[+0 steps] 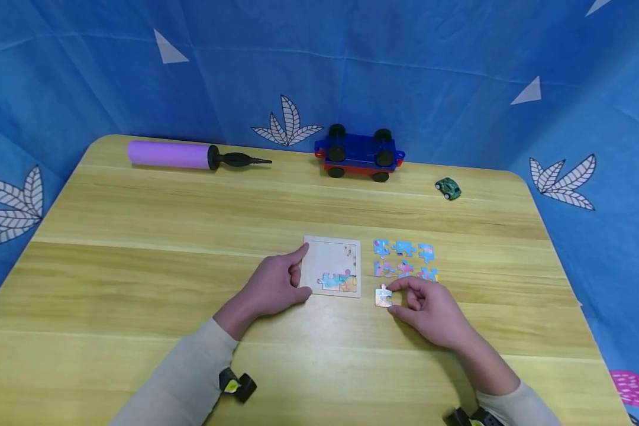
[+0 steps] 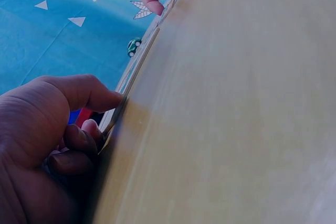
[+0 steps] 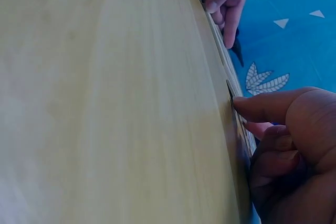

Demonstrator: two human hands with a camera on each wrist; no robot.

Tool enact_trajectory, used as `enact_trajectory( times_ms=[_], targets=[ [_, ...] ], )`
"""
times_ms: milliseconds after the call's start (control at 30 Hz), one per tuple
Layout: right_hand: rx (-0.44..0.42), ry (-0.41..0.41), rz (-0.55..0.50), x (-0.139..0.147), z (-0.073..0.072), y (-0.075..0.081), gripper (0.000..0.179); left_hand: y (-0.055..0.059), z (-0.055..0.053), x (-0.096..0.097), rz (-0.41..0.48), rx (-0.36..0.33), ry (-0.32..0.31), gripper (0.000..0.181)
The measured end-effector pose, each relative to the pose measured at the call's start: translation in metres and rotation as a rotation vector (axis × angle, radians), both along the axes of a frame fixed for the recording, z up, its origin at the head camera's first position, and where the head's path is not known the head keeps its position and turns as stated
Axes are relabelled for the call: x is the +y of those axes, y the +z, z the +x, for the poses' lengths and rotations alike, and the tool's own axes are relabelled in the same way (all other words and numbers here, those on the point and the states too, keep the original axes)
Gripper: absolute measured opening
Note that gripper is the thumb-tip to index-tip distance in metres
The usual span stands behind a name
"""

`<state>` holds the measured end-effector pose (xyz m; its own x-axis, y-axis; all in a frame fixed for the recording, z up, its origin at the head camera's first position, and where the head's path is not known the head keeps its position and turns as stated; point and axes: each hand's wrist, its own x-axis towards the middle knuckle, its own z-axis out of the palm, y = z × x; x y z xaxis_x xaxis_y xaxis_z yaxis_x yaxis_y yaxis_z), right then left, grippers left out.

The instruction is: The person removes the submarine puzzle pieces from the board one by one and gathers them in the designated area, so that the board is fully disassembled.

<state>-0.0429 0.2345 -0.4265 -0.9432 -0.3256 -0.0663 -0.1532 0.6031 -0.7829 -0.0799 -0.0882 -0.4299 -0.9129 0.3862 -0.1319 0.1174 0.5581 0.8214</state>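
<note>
A square puzzle board (image 1: 327,251) lies on the table with a few joined pieces (image 1: 336,281) in its lower right part. My left hand (image 1: 277,285) holds the board by its left side, thumb at the near corner and index finger at the far one. To the right of the board, my right hand (image 1: 431,312) pinches a pale jigsaw piece (image 1: 382,297) between thumb and index finger, at or just above the tabletop. Beyond this hand lie two rows of loose jigsaw pieces (image 1: 403,248), the nearer row partly covered by the fingers. In the right wrist view the piece (image 3: 230,89) appears edge-on.
Along the back of the wooden table (image 1: 191,213) lie a purple hand pump (image 1: 170,154), a blue and red toy vehicle (image 1: 359,151) with wheels facing up, and a small green toy car (image 1: 448,189). A blue patterned cloth (image 1: 404,65) hangs behind the table.
</note>
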Motion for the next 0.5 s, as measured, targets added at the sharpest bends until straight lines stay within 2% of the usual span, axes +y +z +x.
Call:
enact_trajectory(
  times_ms=[500],
  targets=[
    [0.04,-0.009,-0.032,0.0017,-0.0017,-0.0032,0.029,0.0007,-0.0001,0.0,-0.001,-0.004,0.001,0.086]
  ],
)
